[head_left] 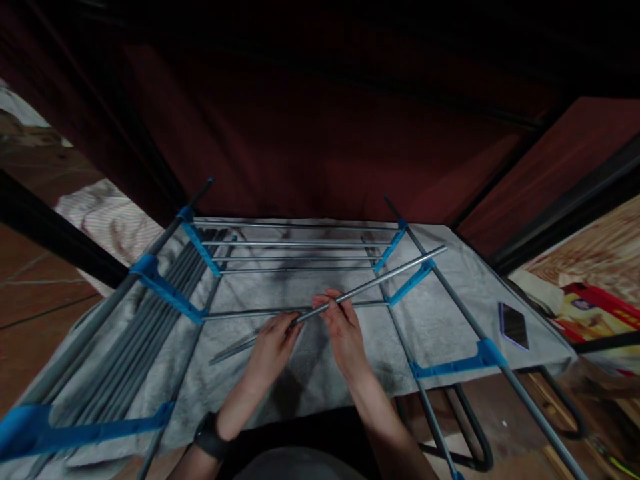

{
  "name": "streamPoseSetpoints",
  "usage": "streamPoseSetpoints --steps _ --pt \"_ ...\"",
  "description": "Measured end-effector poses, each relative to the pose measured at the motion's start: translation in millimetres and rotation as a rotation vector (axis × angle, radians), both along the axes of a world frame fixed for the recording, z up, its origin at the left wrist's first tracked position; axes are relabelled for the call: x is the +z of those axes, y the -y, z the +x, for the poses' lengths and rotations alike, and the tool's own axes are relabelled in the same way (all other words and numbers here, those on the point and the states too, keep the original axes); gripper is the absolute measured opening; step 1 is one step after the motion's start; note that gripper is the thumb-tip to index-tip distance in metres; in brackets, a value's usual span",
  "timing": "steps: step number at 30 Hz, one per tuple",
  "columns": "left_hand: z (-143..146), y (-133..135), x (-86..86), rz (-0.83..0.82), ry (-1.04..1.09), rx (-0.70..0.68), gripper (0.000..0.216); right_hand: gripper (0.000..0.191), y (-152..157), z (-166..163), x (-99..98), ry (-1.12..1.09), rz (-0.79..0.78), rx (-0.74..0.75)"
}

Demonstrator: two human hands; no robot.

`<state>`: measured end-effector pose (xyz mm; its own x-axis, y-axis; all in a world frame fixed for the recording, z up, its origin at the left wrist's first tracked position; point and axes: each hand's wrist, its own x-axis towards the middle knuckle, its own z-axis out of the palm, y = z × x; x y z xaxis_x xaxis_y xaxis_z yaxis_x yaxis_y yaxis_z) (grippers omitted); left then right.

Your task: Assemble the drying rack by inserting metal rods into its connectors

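Observation:
A thin grey metal tube (385, 275) slants across the middle of the view, its right end higher than its left. My left hand (276, 340) is closed around it left of its middle. The fingers of my right hand (341, 321) pinch the same tube a little further right. Beneath the tube lies a partly built rack of grey tubes with blue plastic brackets (170, 293). Several crossbars (300, 245) join its two sides at the far end, and one more crossbar (250, 313) runs just behind my hands.
A bundle of loose grey tubes (145, 333) lies inside the rack's left side on a pale cloth (320, 287). At right rests a phone (513, 325). Dark red panels (325, 147) stand behind the cloth. A red and yellow package (595, 313) sits at far right.

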<state>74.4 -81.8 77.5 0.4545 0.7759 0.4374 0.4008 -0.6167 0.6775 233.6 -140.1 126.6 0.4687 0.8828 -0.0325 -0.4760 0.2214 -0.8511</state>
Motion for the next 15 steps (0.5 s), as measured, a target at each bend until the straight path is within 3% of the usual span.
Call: streamPoseSetpoints --steps 4,7,12,15 --pt "7.5 4.3 19.2 0.004 0.048 0.071 0.035 0.036 -6.4 14.0 43.0 0.256 0.106 -0.122" --pt "5.3 6.3 15.1 -0.039 0.114 0.13 0.037 0.038 -10.0 31.8 66.1 0.447 0.153 -0.278" --pt "-4.7 7.9 -8.1 -0.203 0.284 0.165 0.03 0.033 -11.9 39.0 70.5 0.64 0.168 -0.325" --pt "-9.6 7.3 -10.5 -0.275 0.341 0.185 0.026 0.033 -12.1 32.2 69.0 0.728 0.159 -0.269"
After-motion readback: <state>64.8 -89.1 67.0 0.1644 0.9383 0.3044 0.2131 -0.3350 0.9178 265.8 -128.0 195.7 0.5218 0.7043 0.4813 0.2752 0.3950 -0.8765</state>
